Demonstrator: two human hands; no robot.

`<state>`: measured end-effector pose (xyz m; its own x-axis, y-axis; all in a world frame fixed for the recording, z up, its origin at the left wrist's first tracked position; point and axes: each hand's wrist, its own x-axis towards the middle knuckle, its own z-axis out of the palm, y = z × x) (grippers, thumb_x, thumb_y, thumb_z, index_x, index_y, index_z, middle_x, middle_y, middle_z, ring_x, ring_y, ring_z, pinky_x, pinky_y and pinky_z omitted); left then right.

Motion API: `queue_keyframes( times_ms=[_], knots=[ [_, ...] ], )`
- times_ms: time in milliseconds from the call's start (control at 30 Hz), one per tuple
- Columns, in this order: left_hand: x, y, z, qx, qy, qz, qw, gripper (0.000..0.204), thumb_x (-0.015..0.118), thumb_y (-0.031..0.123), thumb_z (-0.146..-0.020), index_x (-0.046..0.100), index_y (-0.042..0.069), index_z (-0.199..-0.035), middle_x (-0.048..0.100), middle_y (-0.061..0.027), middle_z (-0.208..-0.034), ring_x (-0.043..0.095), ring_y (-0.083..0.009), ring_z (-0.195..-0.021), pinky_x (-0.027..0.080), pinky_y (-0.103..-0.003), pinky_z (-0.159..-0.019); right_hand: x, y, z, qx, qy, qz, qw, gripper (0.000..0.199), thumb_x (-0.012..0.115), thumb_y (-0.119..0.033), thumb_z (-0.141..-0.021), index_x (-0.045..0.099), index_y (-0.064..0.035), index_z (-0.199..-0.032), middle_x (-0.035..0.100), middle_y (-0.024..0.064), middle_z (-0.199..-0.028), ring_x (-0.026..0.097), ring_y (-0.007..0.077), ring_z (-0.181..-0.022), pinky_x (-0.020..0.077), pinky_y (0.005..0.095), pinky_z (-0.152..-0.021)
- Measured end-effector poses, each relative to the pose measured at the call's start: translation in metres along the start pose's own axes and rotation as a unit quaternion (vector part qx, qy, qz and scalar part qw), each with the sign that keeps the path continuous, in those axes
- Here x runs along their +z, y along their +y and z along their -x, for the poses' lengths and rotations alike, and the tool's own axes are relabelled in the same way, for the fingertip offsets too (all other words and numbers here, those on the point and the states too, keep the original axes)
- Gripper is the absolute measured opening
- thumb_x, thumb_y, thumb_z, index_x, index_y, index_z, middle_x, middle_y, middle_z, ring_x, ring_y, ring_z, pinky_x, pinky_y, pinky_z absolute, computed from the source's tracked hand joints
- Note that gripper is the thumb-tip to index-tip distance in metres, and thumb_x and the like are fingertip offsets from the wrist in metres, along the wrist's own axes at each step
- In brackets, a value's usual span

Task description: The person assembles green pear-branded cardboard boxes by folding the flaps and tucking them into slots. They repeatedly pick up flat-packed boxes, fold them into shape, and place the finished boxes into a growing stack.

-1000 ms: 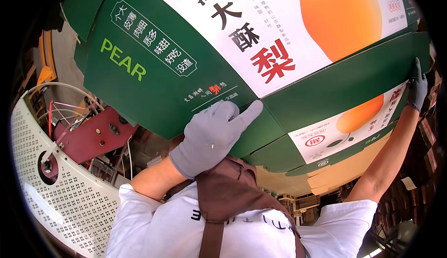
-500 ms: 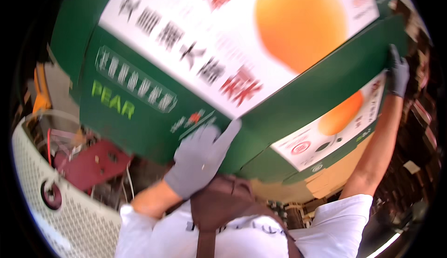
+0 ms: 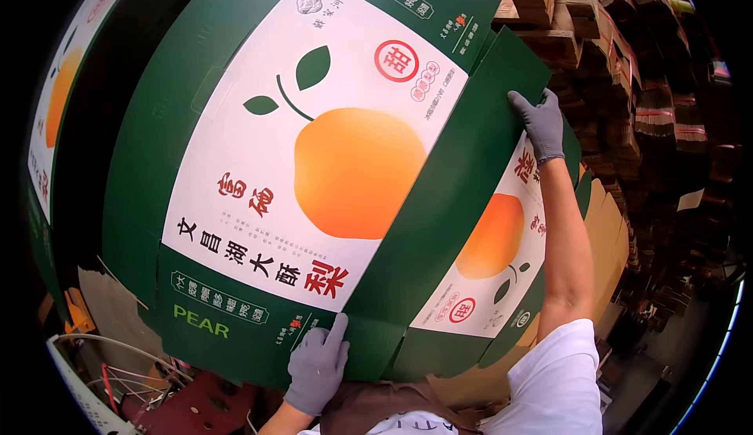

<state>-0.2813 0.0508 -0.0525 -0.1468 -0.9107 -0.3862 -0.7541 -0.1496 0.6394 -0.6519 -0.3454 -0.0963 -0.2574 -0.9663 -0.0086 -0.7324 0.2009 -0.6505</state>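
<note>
A large flattened pear carton, green with white printed panels and orange pear pictures, fills the middle of the view, tilted before me. My left hand, in a grey glove, lies on its near face by the lower edge, fingers stretched out and apart. At the carton's right side my right hand, also gloved in grey, grips the upper right edge. Its thumb is on the printed face while the other fingers go over the edge, their tips hidden.
Another green printed carton stands at the far left. Stacks of brown cardboard fill the right side, with wooden pallets behind. At lower left are a dark red machine part, a perforated pale panel and an orange piece.
The carton has swung and lowered, so more of its printed face shows. My right hand has moved left with its edge; my left hand sits lower in view. The pallets have come into view.
</note>
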Motion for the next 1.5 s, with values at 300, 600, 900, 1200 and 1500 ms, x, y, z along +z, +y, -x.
queue_keyframes(
  times_ms=[300,600,900,1200,1500],
  knots=[
    [-0.001,-0.002,0.000,0.003,-0.009,-0.019,1.000,0.054,0.069,0.017,-0.087,0.056,0.009,-0.139,0.054,-0.0085,-0.084,0.059,-0.0250,-0.073,0.050,-0.037,-0.061,0.005,0.026,-0.009,-0.019,0.013,0.033,0.999,0.084,0.084,-0.049,-0.073,0.051,0.0041,-0.130,0.070,0.0175,-0.111,0.068,0.0261,-0.101,0.0511,0.0332,-0.090],
    [-0.001,-0.002,-0.002,0.000,-0.009,-0.018,1.000,0.055,0.070,0.017,-0.086,0.056,0.009,-0.139,0.055,-0.0086,-0.084,0.059,-0.0253,-0.073,0.050,-0.037,-0.060,0.007,0.017,-0.003,-0.005,0.010,0.040,0.999,0.084,0.083,-0.048,-0.074,0.050,0.0039,-0.130,0.070,0.0182,-0.111,0.069,0.0270,-0.100,0.0515,0.0336,-0.090],
    [-0.002,-0.001,0.000,0.000,-0.010,-0.020,1.000,0.056,0.070,0.016,-0.086,0.056,0.009,-0.139,0.054,-0.0087,-0.084,0.058,-0.0255,-0.072,0.050,-0.037,-0.060,0.004,0.016,-0.003,-0.014,0.018,0.030,0.999,0.086,0.083,-0.048,-0.073,0.048,0.0041,-0.132,0.069,0.0202,-0.112,0.068,0.0294,-0.102,0.0510,0.0348,-0.091],
    [0.000,0.000,0.000,-0.003,-0.003,0.001,1.000,0.056,0.070,0.015,-0.085,0.055,0.009,-0.139,0.054,-0.0120,-0.083,0.057,-0.0298,-0.070,0.047,-0.040,-0.059,0.006,0.014,-0.002,-0.008,0.014,0.043,0.999,0.089,0.083,-0.049,-0.073,0.046,0.0038,-0.135,0.069,0.0207,-0.113,0.068,0.0309,-0.104,0.0508,0.0358,-0.092],
    [0.001,-0.001,0.000,0.011,0.002,-0.027,1.000,0.058,0.071,0.017,-0.086,0.054,0.009,-0.141,0.051,-0.0094,-0.082,0.056,-0.0260,-0.071,0.049,-0.037,-0.059,0.006,-0.013,0.009,0.013,0.021,0.105,0.994,0.090,0.080,-0.052,-0.073,0.045,-0.0008,-0.137,0.069,0.0206,-0.113,0.068,0.0344,-0.104,0.0508,0.0386,-0.093]
  ],
)
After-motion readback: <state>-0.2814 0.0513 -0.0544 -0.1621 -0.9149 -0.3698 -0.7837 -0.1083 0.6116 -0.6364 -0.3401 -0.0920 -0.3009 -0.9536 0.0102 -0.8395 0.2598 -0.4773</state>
